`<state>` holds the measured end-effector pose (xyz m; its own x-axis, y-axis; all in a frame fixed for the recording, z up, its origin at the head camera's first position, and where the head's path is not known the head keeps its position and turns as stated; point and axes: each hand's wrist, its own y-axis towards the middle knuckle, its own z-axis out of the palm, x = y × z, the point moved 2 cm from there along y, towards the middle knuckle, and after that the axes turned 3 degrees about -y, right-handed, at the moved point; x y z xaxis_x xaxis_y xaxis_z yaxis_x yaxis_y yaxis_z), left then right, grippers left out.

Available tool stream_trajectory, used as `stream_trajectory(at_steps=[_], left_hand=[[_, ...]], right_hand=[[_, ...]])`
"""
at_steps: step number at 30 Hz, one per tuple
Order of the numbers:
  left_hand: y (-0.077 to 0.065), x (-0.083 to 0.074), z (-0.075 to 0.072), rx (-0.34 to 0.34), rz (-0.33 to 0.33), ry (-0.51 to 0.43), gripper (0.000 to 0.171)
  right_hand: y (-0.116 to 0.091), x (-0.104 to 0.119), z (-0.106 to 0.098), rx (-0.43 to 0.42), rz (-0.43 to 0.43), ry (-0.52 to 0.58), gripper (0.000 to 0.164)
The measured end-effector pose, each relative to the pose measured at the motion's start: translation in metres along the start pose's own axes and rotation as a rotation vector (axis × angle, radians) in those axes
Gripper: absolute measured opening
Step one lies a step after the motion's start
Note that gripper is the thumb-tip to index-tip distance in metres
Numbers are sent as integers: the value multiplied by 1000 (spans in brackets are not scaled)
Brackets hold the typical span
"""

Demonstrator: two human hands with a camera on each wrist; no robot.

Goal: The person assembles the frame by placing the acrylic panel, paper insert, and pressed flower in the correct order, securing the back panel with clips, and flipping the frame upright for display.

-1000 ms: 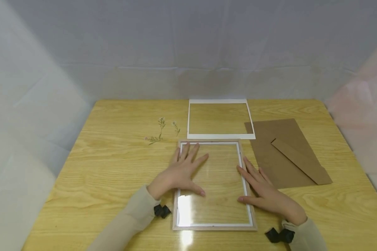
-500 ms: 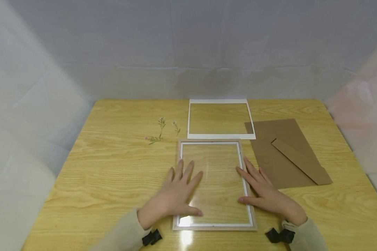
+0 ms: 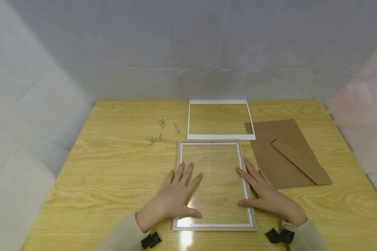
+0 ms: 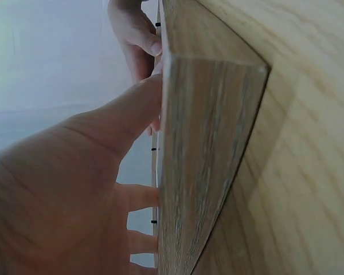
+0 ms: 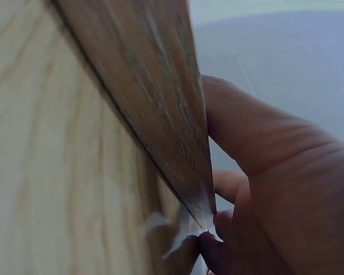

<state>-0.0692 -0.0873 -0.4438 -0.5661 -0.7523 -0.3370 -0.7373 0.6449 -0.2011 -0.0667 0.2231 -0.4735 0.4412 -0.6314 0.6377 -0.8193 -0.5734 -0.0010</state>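
A wooden picture frame [image 3: 216,227] with a white inner border and a clear pane lies flat on the table. My left hand [image 3: 174,198] spreads over its left side, straight fingers on the pane and thumb near the lower left corner. In the left wrist view the frame's side [image 4: 209,149] shows thick wood grain, with small dark tabs along the inner edge. My right hand [image 3: 267,195] rests at the right edge, its thumb and fingertips over the border. The right wrist view shows my right thumb [image 5: 229,114] on top of the frame's side [image 5: 155,103].
Behind the frame lies a white rectangular mat [image 3: 221,136] with a cut-out middle. To the right, a brown backing board [image 3: 270,157] with a stand leg [image 3: 301,162] is partly overlapped by the mat. Small flower sprigs [image 3: 160,130] lie at the back left of the wooden table [image 3: 113,157].
My left hand has slid toward me along the frame's left side, from near the top to the lower half, fingers still spread. My right hand and the frame have stayed in place.
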Motion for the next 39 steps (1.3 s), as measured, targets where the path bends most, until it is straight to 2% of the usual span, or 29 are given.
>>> stream_trajectory(at_steps=[4, 11, 18, 21, 26, 31, 33, 36, 39], left_hand=[[1, 2, -1, 1, 4, 4, 108], [5, 6, -13, -53, 41, 37, 80], [9, 12, -25, -84, 74, 2, 60], [13, 17, -36, -111, 94, -33, 54], [25, 33, -55, -130, 138, -152, 47], [40, 54, -69, -80, 157, -413, 43], [46, 63, -74, -78, 146, -503, 41], [58, 75, -81, -124, 125, -568, 35], [73, 86, -88, -189, 71, -585, 29]], right_hand=[[0, 1, 0, -1, 3, -7, 97], [0, 0, 0, -4, -4, -9, 96], [0, 0, 0, -9, -1, -20, 96], [0, 0, 0, -6, -3, -12, 96], [0, -1, 1, -7, -5, -10, 96], [0, -2, 2, -18, -14, -3, 96], [0, -1, 2, -17, -18, 11, 97], [0, -1, 2, -11, -9, 34, 100], [0, -2, 2, -3, 3, 40, 103]])
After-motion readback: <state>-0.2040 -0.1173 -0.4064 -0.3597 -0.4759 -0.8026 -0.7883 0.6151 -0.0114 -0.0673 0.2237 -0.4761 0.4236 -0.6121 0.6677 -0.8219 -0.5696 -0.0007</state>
